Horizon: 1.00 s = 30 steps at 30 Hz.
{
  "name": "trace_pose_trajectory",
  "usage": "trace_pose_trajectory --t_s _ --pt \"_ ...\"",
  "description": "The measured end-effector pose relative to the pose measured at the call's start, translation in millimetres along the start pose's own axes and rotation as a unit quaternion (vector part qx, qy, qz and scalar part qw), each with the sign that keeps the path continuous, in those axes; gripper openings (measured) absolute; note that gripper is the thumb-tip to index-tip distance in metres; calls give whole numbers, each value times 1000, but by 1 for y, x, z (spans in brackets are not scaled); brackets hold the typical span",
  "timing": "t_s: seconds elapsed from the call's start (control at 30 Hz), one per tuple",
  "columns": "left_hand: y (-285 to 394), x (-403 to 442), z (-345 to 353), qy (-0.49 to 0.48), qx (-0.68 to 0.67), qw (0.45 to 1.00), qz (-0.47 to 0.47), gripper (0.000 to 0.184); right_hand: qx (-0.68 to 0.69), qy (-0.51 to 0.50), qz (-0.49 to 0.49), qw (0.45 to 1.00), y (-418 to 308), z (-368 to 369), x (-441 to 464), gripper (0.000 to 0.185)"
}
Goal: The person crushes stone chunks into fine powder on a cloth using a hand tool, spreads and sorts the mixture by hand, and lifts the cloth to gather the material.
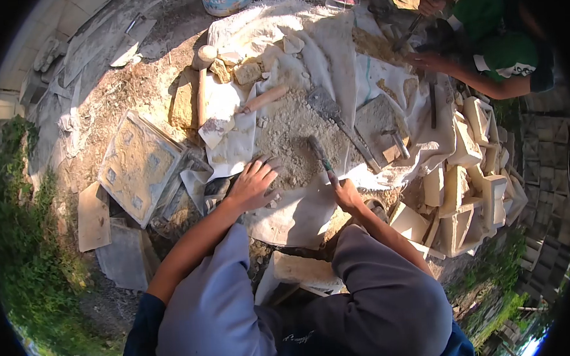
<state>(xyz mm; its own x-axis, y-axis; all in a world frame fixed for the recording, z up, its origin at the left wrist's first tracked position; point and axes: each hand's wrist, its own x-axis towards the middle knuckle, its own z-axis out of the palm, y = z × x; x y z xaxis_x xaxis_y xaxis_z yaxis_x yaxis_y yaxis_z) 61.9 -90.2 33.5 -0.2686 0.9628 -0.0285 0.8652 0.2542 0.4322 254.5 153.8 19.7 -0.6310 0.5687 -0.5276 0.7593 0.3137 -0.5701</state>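
Observation:
My left hand (257, 181) lies palm down with fingers apart at the near left edge of a heap of grey-white rubble (287, 136) on a pale cloth. My right hand (347, 196) is closed round the end of a slim tool (325, 162) with a dark far end and some green on its shaft; its kind is unclear. That far end points into the rubble. Just beyond lies a flat-bladed metal tool (325, 104) with a long handle. To its right, a small hammer (396, 143) rests on a flat slab (376, 118).
Cut stone blocks (456, 191) are piled at right, patterned slabs (141, 166) at left. Another stone block (303, 270) lies between my knees. A wooden-handled mallet (202, 85) and a bucket (225, 0) stand farther back. A co-worker's hands (426, 61) are at upper right.

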Motion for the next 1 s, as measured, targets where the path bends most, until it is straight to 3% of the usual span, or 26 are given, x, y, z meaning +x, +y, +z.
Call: trace_pose_trajectory --t_s 0.07,0.13,0.23,0.3,0.37,0.43,0.47,0.5,0.57,0.8,0.87,0.9,0.97,1.0 --pt "0 0 -1 4 -7 1000 6 56 -6 11 20 1000 4 5 2 75" --pt "2 -4 2 5 -18 1000 2 56 60 -59 92 992 -18 -15 1 79" --pt "-3 0 5 -3 11 1000 1 59 125 -23 -28 991 -29 -29 4 72" --pt "-3 -2 6 38 18 999 20 61 364 -54 -76 927 -38 -33 -2 54" --pt "-4 -3 7 18 17 1000 9 60 399 -39 -142 905 -38 -30 -10 55" --pt "-4 -3 6 -1 15 1000 -3 59 204 99 -207 952 0 -2 -4 61" --pt "-3 -3 4 -7 11 1000 0 58 88 71 -131 985 3 -3 -11 72" --pt "-4 -2 4 -13 7 1000 1 56 30 30 7 999 3 0 -12 79" --pt "-1 -5 6 -1 13 1000 7 53 1 -42 88 995 9 -2 -6 82" --pt "-6 -4 11 43 -11 999 12 53 193 -32 -34 980 -20 -31 -2 72" --pt "-6 -4 7 5 -10 1000 0 52 390 -21 -116 913 -40 -39 -20 65" --pt "-5 -3 5 -14 -10 1000 -6 52 390 -21 -117 913 -25 -28 -16 65" --pt "-5 -4 9 27 -7 1000 8 53 195 127 -214 949 23 5 -3 67" --pt "-4 -3 8 30 3 999 12 53 87 111 -130 981 27 7 -7 76"
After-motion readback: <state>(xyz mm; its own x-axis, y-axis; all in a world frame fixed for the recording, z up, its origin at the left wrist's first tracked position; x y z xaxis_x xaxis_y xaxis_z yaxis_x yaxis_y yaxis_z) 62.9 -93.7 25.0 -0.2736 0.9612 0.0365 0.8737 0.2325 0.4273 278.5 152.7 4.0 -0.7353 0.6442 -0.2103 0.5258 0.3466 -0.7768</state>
